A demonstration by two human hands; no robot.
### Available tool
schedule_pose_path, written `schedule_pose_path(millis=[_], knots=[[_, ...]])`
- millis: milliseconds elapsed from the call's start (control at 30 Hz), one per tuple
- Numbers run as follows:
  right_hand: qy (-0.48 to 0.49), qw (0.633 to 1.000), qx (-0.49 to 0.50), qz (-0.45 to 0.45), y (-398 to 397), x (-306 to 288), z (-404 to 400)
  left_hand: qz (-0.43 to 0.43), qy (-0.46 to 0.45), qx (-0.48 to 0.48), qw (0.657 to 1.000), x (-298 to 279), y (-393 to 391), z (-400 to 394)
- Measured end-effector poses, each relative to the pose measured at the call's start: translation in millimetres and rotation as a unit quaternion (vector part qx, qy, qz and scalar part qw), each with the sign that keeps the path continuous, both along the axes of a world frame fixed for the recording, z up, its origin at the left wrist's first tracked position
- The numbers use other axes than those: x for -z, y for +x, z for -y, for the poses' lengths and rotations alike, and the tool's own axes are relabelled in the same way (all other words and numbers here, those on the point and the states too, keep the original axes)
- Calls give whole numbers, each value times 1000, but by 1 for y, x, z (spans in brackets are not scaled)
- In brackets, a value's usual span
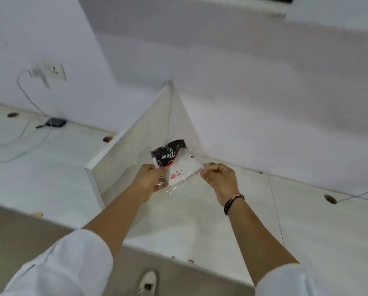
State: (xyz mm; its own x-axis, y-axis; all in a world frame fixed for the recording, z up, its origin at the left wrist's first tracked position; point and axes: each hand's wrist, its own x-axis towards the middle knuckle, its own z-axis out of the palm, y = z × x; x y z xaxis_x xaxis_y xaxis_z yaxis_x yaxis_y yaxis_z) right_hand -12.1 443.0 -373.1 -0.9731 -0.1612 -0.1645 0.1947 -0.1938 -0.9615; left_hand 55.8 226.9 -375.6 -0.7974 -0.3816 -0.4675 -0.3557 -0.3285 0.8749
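I hold a clear plastic packet (pixel 179 173) up over the white desk (pixel 200 221), stretched between both hands. Inside it lie a white item with pink dots and a black-and-pink label printed with white letters. My left hand (pixel 150 180) grips the packet's left edge, fingers curled round the plastic. My right hand (pixel 218 177) pinches the packet's right edge; a dark band sits on that wrist. Both forearms come out of white sleeves.
A white divider panel (pixel 136 146) stands on the desk just behind the packet. To the left, a wall socket (pixel 54 71) feeds a cable to a small dark device (pixel 55 122). Round cable holes (pixel 330 198) dot the desk. A white shoe (pixel 147 282) shows on the floor.
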Motion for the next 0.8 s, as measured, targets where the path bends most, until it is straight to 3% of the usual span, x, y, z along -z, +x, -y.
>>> schedule_pose_path(millis=[167,267,367,467,667,733,800], knots=[[88,992,-13,92,-19,113,5,119,-24,22,992,113,0,9],[213,971,-29,108,-48,171,8,175,-69,38,981,151,-9,7],[396,897,-161,113,-80,195,14,197,-177,61,962,170,-36,10],[478,848,-215,80,-115,181,40,178,-264,69,946,174,-82,19],[513,818,-240,-103,-219,166,140,95,-178,26,979,154,-194,42],[551,775,-272,-148,-249,168,168,85,-146,-2,986,158,-214,51],[601,704,-334,-175,-280,179,190,83,-100,-26,991,165,-229,63]])
